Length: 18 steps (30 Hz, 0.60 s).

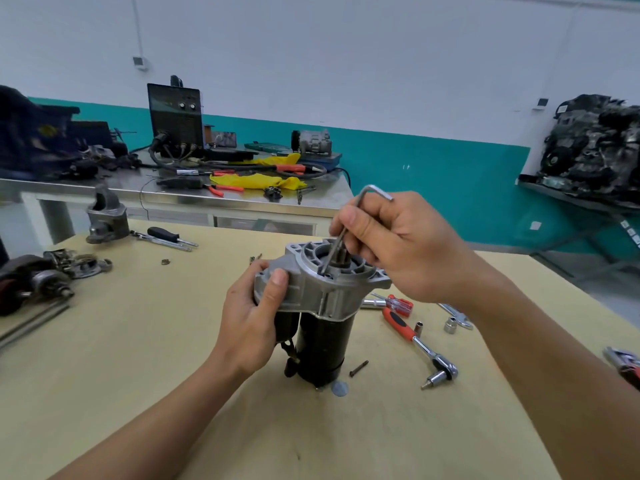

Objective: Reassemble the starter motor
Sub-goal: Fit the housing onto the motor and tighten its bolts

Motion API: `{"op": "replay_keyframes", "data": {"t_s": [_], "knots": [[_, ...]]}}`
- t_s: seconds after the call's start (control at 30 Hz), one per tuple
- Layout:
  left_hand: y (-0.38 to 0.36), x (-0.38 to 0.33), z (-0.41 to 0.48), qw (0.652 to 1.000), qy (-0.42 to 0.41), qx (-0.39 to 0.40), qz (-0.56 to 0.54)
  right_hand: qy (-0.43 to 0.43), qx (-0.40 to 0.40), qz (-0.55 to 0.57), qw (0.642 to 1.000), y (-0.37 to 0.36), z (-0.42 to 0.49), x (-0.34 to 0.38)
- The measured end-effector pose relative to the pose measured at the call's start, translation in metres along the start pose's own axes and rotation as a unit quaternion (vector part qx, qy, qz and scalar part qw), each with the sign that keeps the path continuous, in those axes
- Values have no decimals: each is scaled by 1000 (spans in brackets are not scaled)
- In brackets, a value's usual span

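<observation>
Black starter motor (320, 336) between hands (249, 320) (398, 247), hex key (373, 189) atop

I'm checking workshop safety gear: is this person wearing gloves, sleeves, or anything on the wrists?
No. The left hand and right hand are bare, without gloves. Both forearms are uncovered as far as the frame shows; no sleeve, watch, ring or bracelet appears.
</observation>
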<state>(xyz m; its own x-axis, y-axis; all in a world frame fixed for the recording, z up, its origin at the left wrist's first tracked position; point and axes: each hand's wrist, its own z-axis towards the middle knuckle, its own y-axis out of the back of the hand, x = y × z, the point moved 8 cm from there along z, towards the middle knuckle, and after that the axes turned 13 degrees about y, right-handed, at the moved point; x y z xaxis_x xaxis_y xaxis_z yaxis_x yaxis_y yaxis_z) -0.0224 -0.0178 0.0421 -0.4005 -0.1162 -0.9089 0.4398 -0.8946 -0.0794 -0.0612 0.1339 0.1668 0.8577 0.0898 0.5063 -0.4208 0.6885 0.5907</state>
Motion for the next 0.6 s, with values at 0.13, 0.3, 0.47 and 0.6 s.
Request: {"op": "replay_keyframes", "data": {"t_s": [0.13,0.3,0.47,0.6], "knots": [[0,1,1,1000,3,1,0,-2,0,-20,1000,5,2,-1],[-1,1,2,1000,2,1,10,-6,10,-16,1000,8,5,-2],[-1,1,1,1000,2,3,10,-12,30,17,999,2,8,-1],[-2,0,1,1000,4,4,6,22,-58,-5,998,2,11,4]]}}
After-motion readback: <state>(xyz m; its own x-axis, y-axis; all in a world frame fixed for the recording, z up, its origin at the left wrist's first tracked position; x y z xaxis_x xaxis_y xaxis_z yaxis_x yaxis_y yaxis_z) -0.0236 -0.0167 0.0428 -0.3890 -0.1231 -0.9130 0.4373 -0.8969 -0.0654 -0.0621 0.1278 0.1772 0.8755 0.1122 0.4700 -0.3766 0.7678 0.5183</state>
